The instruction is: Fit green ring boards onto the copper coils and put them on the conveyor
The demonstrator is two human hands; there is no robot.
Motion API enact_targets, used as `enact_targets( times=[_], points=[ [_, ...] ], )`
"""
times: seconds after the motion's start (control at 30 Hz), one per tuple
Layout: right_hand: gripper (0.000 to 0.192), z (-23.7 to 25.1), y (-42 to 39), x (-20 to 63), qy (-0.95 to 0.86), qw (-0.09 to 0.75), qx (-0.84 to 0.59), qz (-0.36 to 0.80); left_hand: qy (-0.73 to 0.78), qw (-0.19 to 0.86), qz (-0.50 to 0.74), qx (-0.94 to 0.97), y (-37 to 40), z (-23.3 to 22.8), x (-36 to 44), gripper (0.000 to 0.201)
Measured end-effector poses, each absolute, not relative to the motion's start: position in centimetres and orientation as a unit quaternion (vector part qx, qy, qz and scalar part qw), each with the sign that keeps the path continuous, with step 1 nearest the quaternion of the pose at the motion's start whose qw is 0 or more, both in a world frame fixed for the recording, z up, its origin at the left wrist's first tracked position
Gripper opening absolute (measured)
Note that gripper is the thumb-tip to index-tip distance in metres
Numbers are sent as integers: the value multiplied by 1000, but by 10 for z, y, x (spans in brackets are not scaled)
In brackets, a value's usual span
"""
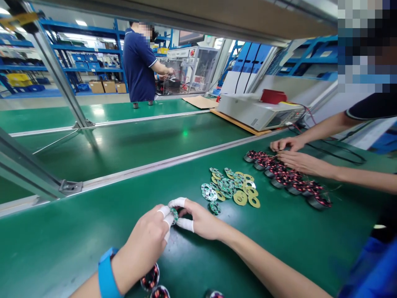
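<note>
My left hand (145, 234), with white finger cots and a blue wristband (107, 273), pinches a small green ring-shaped circuit board (174, 216). From the other side my right hand (201, 218), also in white finger cots, curves its thumb and fingers around the same board. Part of the board is hidden behind the fingers. Just beyond the right hand lies a separate green ring board (214, 207). Farther off, a loose pile mixes green ring boards (228, 187) with yellow ring-shaped discs (240, 198). Copper-wound motor stators (150, 276) sit below my left forearm.
A co-worker's hands (297, 159) touch rows of copper-wound stators (288, 176) at the right. Behind them stands a grey instrument box (257, 111). A metal rail (149, 165) borders the green table (77, 236). Another person (138, 64) works at a machine beyond.
</note>
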State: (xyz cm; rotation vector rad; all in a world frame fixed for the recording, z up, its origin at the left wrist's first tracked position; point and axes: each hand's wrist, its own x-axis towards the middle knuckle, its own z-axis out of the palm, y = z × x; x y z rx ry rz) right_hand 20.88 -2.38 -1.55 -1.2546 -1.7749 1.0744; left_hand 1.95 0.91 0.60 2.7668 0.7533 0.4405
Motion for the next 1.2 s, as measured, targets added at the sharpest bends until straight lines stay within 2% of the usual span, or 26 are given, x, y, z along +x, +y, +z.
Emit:
enact_targets(
  times=[0.13, 0.3, 0.4, 0.43, 0.6, 0.77, 1.2],
  points=[
    [35, -17, -25, 208, -686, 347, -495, 405, 219, 61, 133, 965, 7, -2, 20, 26],
    [40, -14, -25, 210, -677, 353, -476, 436, 287, 154, 198, 924, 9, 3, 18, 23],
    [47, -10, -27, 208, -661, 357, -468, 465, 356, 199, 184, 894, 11, 3, 21, 46],
    [48, -10, -27, 207, -658, 358, -478, 459, 369, 205, 163, 892, 12, 1, 22, 47],
    [30, -11, -27, 199, -645, 376, -532, 399, 389, 224, 105, 887, 17, -11, 27, 20],
    [23, -10, -24, 198, -611, 374, -536, 447, 377, 240, 111, 888, 20, -13, 27, 20],
    [24, -6, -27, 188, -604, 364, -570, 422, 381, 243, 97, 887, 19, -4, 25, 20]
  ],
)
